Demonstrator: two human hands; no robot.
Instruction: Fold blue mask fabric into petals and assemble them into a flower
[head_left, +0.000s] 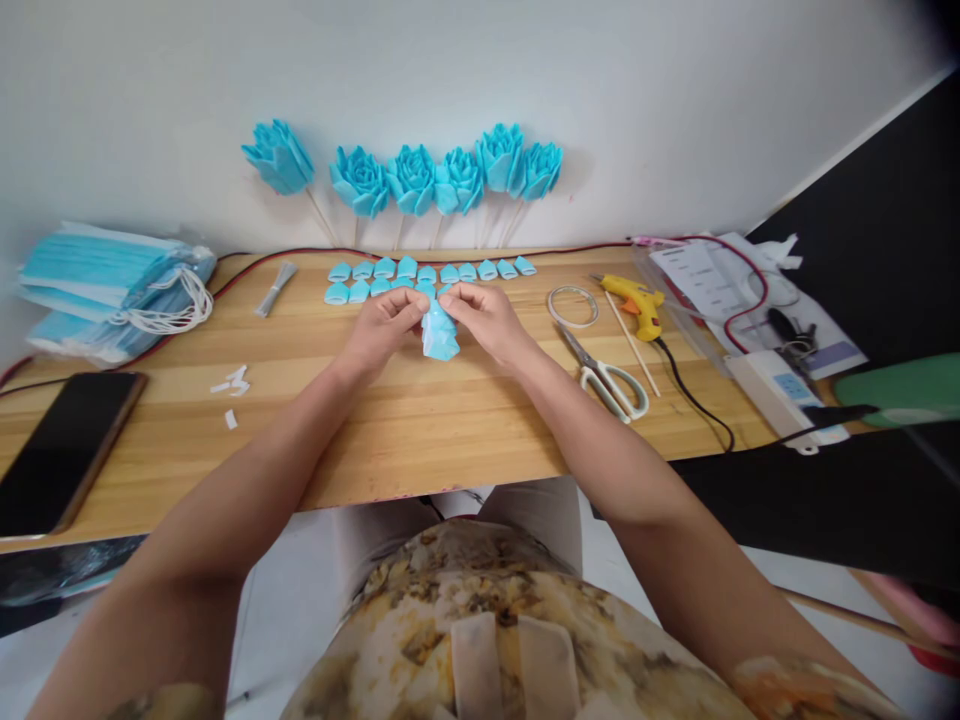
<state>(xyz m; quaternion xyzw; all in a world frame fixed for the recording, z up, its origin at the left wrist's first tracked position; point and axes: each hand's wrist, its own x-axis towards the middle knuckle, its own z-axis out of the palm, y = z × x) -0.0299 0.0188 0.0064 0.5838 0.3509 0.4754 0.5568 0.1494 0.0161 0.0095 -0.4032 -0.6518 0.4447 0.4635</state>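
Observation:
My left hand (388,322) and my right hand (484,318) meet over the middle of the table, both closed in a pinch. Between their fingertips hangs a blue, partly white piece of folded fabric (439,335), its lower end loose. Just beyond my fingers lie two rows of small folded blue petals (384,267); my hands cover part of the nearer row. Several finished blue fabric flowers (412,180) on thin sticks lean against the wall behind.
On the right are scissors (600,378), a tape roll (573,307), a wooden stick (631,343), a yellow glue gun (637,303) and a power strip (780,395). To the left lie stacked face masks (97,275), a bundle of ties (275,290), white scraps (231,382) and a phone (64,455).

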